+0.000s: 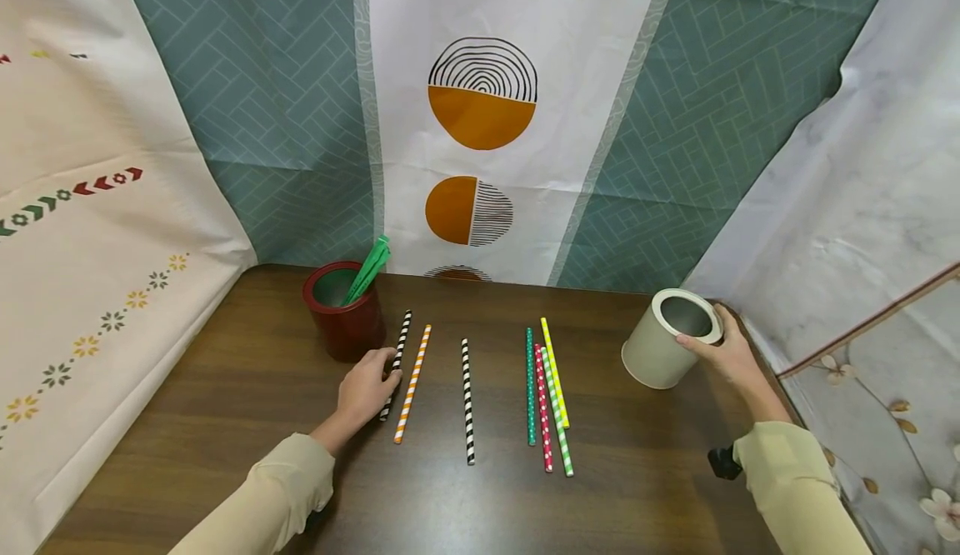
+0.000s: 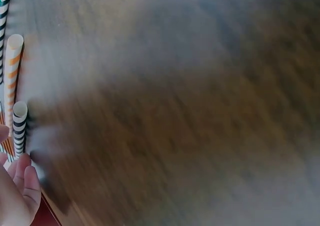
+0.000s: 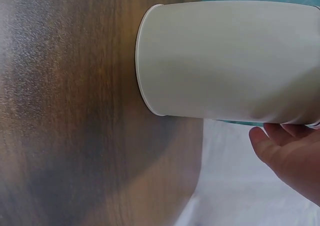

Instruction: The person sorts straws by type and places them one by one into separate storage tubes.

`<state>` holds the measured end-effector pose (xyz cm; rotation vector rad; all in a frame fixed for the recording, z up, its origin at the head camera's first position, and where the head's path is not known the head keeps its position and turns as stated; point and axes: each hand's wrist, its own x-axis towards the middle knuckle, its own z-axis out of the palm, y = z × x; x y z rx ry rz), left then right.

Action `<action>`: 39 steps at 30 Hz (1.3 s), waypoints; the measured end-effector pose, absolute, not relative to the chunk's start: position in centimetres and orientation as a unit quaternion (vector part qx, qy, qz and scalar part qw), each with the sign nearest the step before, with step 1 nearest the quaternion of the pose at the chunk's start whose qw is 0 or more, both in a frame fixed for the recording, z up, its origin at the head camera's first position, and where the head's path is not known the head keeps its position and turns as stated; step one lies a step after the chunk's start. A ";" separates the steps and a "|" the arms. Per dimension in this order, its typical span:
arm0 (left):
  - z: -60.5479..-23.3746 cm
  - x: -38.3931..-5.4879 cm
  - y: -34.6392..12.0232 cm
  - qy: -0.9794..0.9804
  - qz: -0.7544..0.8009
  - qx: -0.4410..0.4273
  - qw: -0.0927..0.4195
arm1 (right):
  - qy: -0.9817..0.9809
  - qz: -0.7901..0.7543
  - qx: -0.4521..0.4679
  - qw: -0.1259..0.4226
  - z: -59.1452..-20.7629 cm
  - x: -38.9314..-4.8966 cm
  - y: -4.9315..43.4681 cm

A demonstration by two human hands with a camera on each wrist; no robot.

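My left hand (image 1: 369, 387) is at a black-and-white striped paper straw (image 1: 402, 342) lying on the table, its thumb and fingers curled about it. In the left wrist view, the fingertips (image 2: 27, 168) meet the end part of this striped straw (image 2: 20, 128). An orange-and-white striped straw (image 1: 412, 384) lies just to its right. With my right hand (image 1: 731, 359) I grip the rim of a cream can (image 1: 660, 347) at the right, thumb at the front and fingers around the far side. The right wrist view shows the can (image 3: 225, 61) from the side, its base at the table.
Behind my left hand stands a dark red can (image 1: 348, 322) with a green bundle (image 1: 367, 272) poking out. Another black-and-white straw (image 1: 468, 405) lies mid-table. Teal (image 1: 531, 388), red dotted (image 1: 543, 409), green-striped (image 1: 557, 413) and yellow (image 1: 555, 372) straws lie together. Cloth hangs around the table's back and sides.
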<state>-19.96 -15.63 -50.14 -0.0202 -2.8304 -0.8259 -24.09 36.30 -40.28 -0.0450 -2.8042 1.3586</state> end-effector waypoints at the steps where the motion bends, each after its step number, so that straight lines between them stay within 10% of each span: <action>1: -50.2 -20.1 -15.6 -0.957 -0.275 -0.008 0.094 | -0.899 0.438 -0.012 0.013 -40.3 -24.0 36.2; 39: -48.6 -23.3 -14.1 -0.958 -0.279 0.048 -0.039 | -0.893 0.450 -0.004 0.012 -40.9 -23.2 35.6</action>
